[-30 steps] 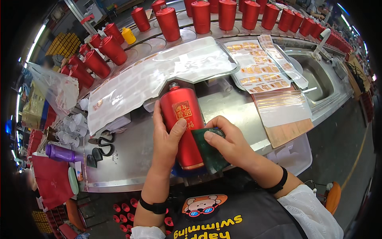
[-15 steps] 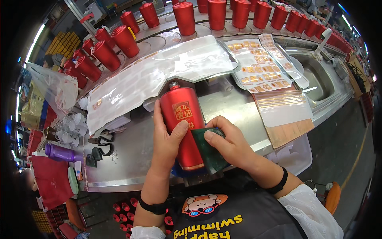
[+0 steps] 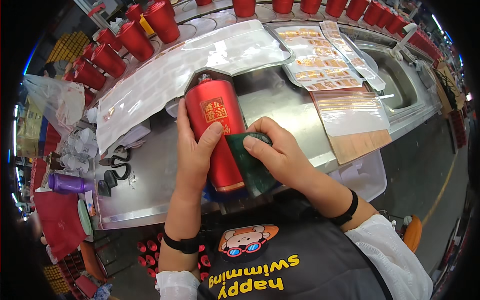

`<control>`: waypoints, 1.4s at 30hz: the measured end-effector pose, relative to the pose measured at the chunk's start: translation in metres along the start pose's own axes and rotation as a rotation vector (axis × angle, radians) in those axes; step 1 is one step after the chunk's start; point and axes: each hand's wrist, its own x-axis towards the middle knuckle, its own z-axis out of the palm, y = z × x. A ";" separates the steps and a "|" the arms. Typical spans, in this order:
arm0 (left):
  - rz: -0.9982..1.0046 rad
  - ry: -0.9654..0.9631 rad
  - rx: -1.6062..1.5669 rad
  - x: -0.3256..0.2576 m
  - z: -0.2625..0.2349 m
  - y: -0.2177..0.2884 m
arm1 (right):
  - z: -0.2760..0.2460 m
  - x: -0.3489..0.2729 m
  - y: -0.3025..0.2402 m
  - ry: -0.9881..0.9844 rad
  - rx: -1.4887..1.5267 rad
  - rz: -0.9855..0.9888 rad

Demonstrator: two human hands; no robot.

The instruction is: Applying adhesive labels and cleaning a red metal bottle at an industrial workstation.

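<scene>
A red bottle with gold lettering and a gold base ring lies in front of me. Its metallic neck points away, against a grey angular support. My left hand wraps its left side, thumb across the front below the gold square. In my right hand a dark green flexible piece, like a cloth or thin pad, is pinched between thumb and fingers. That piece lies against the bottle's lower right side and hides part of it. Something blue shows under the bottle's base.
White-backed label sheets cover the bench beyond the bottle; gold label sheets lie right, near a sink. Black-handled scissors and a purple container are left. More red bottles stand on a curved conveyor behind.
The view has shifted, so the bench and bottle sit higher and slightly left in the picture. Both hands keep their hold, with the green piece still against the bottle.
</scene>
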 end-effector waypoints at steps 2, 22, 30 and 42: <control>-0.005 -0.011 0.001 -0.001 -0.001 0.000 | 0.000 -0.001 -0.001 -0.003 0.003 0.005; -0.011 -0.009 0.000 -0.001 0.000 -0.001 | 0.001 -0.004 -0.002 0.007 0.004 -0.019; 0.050 0.007 -0.055 -0.004 -0.002 -0.007 | 0.003 -0.007 0.002 0.042 -0.066 -0.069; -0.002 -0.016 -0.048 -0.004 -0.001 -0.004 | 0.001 -0.007 -0.003 -0.006 -0.019 0.009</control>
